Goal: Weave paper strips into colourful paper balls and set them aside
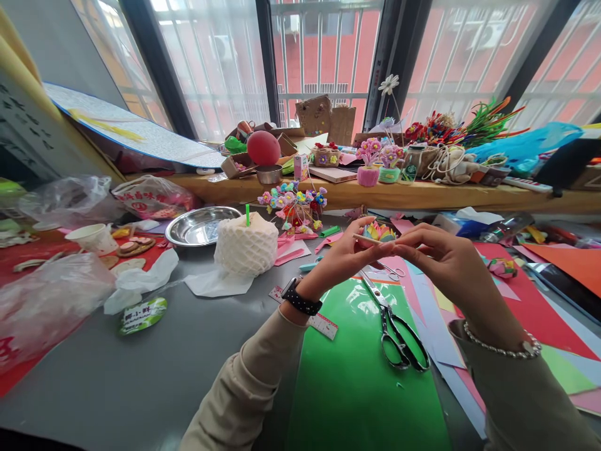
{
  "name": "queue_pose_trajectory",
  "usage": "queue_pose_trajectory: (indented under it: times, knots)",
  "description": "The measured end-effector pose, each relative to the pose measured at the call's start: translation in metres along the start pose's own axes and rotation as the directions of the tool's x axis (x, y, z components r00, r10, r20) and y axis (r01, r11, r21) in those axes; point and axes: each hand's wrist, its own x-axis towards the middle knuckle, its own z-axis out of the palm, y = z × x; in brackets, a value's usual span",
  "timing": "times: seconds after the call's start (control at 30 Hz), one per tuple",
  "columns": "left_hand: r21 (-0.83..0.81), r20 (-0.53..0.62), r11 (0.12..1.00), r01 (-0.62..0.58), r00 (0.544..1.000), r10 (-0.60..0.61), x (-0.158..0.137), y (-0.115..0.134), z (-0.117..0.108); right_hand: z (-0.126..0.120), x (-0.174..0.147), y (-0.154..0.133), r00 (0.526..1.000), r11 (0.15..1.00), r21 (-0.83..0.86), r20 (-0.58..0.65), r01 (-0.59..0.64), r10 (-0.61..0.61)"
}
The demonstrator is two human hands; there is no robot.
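Note:
My left hand (347,254) wears a dark watch at the wrist and is closed around the near side of a small flower craft (378,232). The craft has yellow, pink and blue-green petals on what looks like a thin flat base. From the other side, my right hand (436,254) pinches its edge between thumb and fingers. Both hands hold it raised above the table. Beneath them lie large black-handled scissors (393,326) on a glossy green sheet (357,388). Smaller scissors (394,272) show partly behind my fingers, and a ruler (323,326) sticks out beside my left wrist.
Left of my hands stand a foam-netted thing with a green straw (246,244) and a metal plate (200,219). A bunch of small flowers (295,203) is behind. Coloured paper (530,300) covers the right side. Crafts and a red ball (263,148) line the wooden ledge (340,195).

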Motion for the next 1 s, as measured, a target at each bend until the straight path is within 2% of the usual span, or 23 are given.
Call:
queue_pose_trajectory:
  times: [0.1,0.3,0.53,0.7,0.83,0.93,1.0]
  knots:
    - [0.071,0.023,0.997,-0.044,0.999,0.043,0.000,-0.002,-0.004,-0.001,0.000,0.002,1.000,0.999,-0.030,0.025,0.013,-0.013]
    - [0.249,0.035,0.945,-0.213,0.977,0.211,0.003,-0.007,-0.010,-0.002,0.001,0.003,1.000,0.990,-0.137,0.009,0.031,-0.030]
    - [0.352,0.032,0.889,-0.292,0.953,0.300,0.004,-0.008,-0.008,-0.003,0.001,0.007,0.997,0.980,-0.186,-0.028,-0.073,0.069]
    - [0.370,0.039,0.871,-0.324,0.942,0.333,0.004,-0.009,-0.008,-0.006,0.002,0.009,0.997,0.943,-0.326,0.000,-0.068,0.072]
    - [0.423,0.048,0.836,-0.348,0.931,0.363,0.006,-0.012,-0.009,-0.005,0.003,0.009,0.997,0.934,-0.356,0.047,-0.042,0.063]
    - [0.524,0.085,0.756,-0.393,0.907,0.413,0.005,-0.010,-0.013,-0.004,0.005,0.014,0.997,0.956,-0.294,0.076,0.000,0.023]
    - [0.648,0.149,0.629,-0.430,0.881,0.450,0.003,-0.005,-0.018,-0.004,0.007,0.019,0.996,0.974,-0.224,0.093,0.016,0.005]
